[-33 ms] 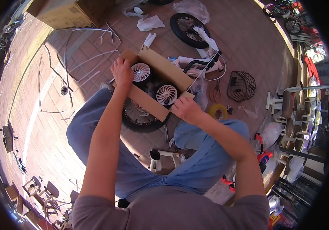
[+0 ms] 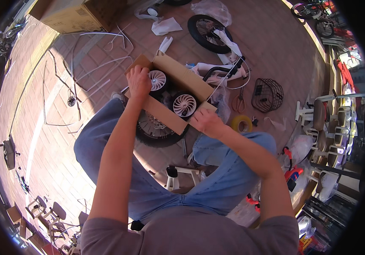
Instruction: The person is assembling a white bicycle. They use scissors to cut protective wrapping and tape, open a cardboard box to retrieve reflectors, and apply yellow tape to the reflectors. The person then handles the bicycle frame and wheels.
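I had the open cardboard box (image 2: 183, 77) between both hands, its long axis slanting from far left to near right; neither was nearer, since the left hand (image 2: 139, 81) gripped the far-left end and the right hand (image 2: 206, 121) pinched the near-right corner. Below spread brick floor (image 2: 271, 51), with a wire basket (image 2: 267, 96) and tape (image 2: 234, 123) well right.

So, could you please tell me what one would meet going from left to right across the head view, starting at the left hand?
Left hand, first white finned wheel, second white finned wheel, right hand, yellow tape roll, black wire basket.
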A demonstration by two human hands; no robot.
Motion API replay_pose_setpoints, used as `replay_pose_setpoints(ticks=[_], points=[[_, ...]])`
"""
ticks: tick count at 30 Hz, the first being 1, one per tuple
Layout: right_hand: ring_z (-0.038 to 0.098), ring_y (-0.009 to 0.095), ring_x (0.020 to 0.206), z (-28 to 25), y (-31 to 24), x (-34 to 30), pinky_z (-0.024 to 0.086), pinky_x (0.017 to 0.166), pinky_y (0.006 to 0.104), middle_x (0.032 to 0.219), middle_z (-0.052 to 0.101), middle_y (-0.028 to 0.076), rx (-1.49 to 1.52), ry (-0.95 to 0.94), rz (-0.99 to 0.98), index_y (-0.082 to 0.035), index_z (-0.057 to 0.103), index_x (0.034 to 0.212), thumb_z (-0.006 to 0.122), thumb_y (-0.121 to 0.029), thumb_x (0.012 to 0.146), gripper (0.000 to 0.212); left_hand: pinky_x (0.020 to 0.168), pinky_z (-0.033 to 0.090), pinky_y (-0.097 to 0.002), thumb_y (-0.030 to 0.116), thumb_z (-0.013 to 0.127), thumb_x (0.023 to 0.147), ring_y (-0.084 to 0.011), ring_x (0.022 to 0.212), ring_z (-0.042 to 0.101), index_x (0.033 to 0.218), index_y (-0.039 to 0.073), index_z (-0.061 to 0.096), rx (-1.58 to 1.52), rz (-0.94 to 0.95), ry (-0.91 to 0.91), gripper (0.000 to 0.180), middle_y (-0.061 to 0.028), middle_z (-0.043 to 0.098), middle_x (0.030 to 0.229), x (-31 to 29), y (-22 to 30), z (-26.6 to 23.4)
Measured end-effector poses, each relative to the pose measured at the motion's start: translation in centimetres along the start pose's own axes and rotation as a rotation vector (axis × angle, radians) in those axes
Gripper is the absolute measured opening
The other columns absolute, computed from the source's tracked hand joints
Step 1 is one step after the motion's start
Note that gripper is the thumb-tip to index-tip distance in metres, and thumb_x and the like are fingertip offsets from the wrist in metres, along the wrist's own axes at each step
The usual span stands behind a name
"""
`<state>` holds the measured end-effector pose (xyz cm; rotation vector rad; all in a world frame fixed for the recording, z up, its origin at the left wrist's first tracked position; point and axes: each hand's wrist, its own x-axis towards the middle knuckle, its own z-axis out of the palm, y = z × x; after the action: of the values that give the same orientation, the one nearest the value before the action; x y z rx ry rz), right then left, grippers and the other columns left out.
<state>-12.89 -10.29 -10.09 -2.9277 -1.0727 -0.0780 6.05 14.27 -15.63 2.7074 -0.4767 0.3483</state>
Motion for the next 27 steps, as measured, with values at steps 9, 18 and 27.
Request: replay_pose_setpoints(ticks=[9,18,27], points=[[0.053,0.025,0.088,3.8,-1.3,-1.7,0.047,0.073,0.0348,0.09,0.049,0.01,0.235,0.003,0.222,-0.007,0.052,0.093,0.063,-0.007,0.068,0.028,0.089,0.046,-0.0448,0.017,0.078,0.065,-0.0383,0.113,0.05,0.128,0.011,0.044,0.139,0.091,-0.312,0.072,-0.0125,0.051,0.121,-1.7,3.5,1.6],[0.062,0.026,0.077,4.4,-1.3,-1.6,0.048,0.066,0.0363,0.081,0.06,0.008,0.164,-0.082,0.251,-0.007,0.059,0.089,0.065,-0.014,0.068,0.023,0.072,0.05,-0.0418,0.006,0.068,0.064,-0.033,0.096,0.055,0.121,0.009,0.045,0.196,0.373,-0.318,0.062,-0.0136,0.051,0.106,-1.5,5.5,-0.3],[0.066,0.028,0.083,1.2,-0.6,0.2,0.051,0.07,0.0407,0.085,0.066,0.009,0.295,-0.31,0.286,-0.008,0.068,0.088,0.07,-0.028,0.075,0.025,0.071,0.047,-0.0393,0.005,0.059,0.072,-0.0278,0.092,0.057,0.117,0.011,0.05,0.239,0.662,-0.369,0.046,-0.0095,0.054,0.095,-1.7,6.5,-5.5]])
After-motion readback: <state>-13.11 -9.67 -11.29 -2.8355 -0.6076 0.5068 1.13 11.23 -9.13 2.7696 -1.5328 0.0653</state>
